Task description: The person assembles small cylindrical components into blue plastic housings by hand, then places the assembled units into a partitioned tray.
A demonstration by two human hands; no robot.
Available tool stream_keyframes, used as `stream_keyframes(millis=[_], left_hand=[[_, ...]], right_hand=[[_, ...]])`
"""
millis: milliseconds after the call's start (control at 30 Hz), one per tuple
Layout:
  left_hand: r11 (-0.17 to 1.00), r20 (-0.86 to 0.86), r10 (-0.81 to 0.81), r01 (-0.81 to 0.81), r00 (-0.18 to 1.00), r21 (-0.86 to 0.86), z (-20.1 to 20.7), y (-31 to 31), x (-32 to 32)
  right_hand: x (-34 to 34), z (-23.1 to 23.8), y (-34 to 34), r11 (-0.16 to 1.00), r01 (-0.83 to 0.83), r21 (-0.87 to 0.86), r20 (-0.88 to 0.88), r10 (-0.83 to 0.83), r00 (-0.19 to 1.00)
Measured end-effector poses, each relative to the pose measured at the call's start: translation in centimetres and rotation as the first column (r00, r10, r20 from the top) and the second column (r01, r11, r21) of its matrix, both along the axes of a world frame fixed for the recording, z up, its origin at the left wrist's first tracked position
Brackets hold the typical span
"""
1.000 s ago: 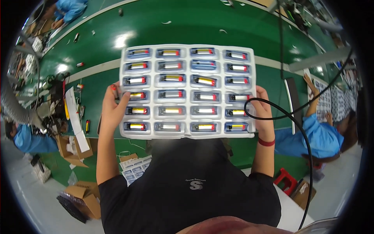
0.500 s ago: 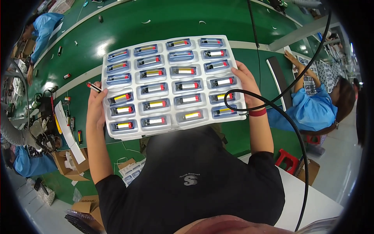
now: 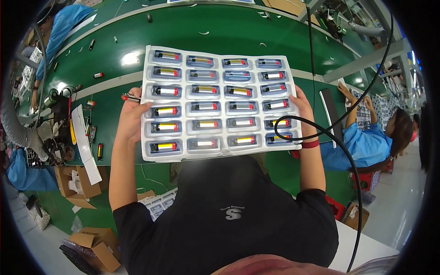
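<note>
A white moulded tray point(image 3: 184, 130) is held up in front of me, with several rows of pockets. In its pockets sit clear bluish plastic cases, most with a small battery assembly point(image 3: 204, 106) in silver, yellow or white with a red end. My left hand point(image 3: 130, 120) is closed on the tray's left edge, thumb on top. A loose battery piece with a red end point(image 3: 131, 97) sticks out beside its fingers. My right hand point(image 3: 301, 107) grips the tray's right edge, its fingers partly hidden underneath. A looped black cable point(image 3: 293, 137) crosses in front of the tray's lower right corner.
Beyond lies a green workbench point(image 3: 174, 32) with scattered batteries point(image 3: 98, 75). At left are a paper strip point(image 3: 86, 142), cluttered tools and an open carton point(image 3: 79, 185). To the right, a co-worker in a blue smock point(image 3: 366, 144) works near a black-and-white bar point(image 3: 331, 114).
The tray and both my hands have shifted to the right in view. The tray, tilted before, now lies more level. Both hands keep their hold on it.
</note>
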State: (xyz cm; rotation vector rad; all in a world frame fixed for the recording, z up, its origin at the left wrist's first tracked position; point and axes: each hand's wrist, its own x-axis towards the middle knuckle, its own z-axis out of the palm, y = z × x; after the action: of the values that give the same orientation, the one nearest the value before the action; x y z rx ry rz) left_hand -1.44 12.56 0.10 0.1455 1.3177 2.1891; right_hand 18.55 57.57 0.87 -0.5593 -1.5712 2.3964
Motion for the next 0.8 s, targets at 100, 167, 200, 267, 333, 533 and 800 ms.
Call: stream_keyframes(millis=[100,167,200,267,333,533,800], left_hand=[[0.999,0.014,0.010,-0.011,1.000,0.032,0.2,-0.1,-0.3],[0.999,0.027,0.013,-0.015,1.000,0.048,0.3,0.0,-0.4],[0.998,0.052,0.005,-0.008,0.999,0.059,0.4,0.0,-0.5],[0.995,0.070,-0.020,0.014,0.997,0.098,1.0,0.1,-0.7],[0.998,0.100,0.021,-0.027,0.995,0.060,1.5,0.2,-0.7],[0.996,0.043,0.023,-0.027,0.999,0.089,3.3,0.0,-0.6],[0.996,-0.069,-0.080,0.081,0.994,0.022,6.5,3.1,-10.3]], right_hand=[[-0.1,0.0,-0.1,1.000,-0.004,-0.015,-0.028,0.003,1.000],[-0.2,0.6,-0.5,0.999,0.005,-0.051,-0.059,-0.008,0.998],[-0.2,0.9,-0.4,1.000,0.003,-0.019,-0.043,-0.003,0.999],[-0.3,1.8,-0.3,1.000,-0.005,0.019,-0.037,0.006,0.999],[-0.5,2.0,0.3,0.999,-0.020,0.026,-0.038,0.021,0.999],[-0.6,3.3,-0.1,1.000,0.006,0.002,-0.081,-0.006,0.997],[-9.4,7.1,3.7,0.990,-0.129,0.064,-0.143,0.137,0.980]])
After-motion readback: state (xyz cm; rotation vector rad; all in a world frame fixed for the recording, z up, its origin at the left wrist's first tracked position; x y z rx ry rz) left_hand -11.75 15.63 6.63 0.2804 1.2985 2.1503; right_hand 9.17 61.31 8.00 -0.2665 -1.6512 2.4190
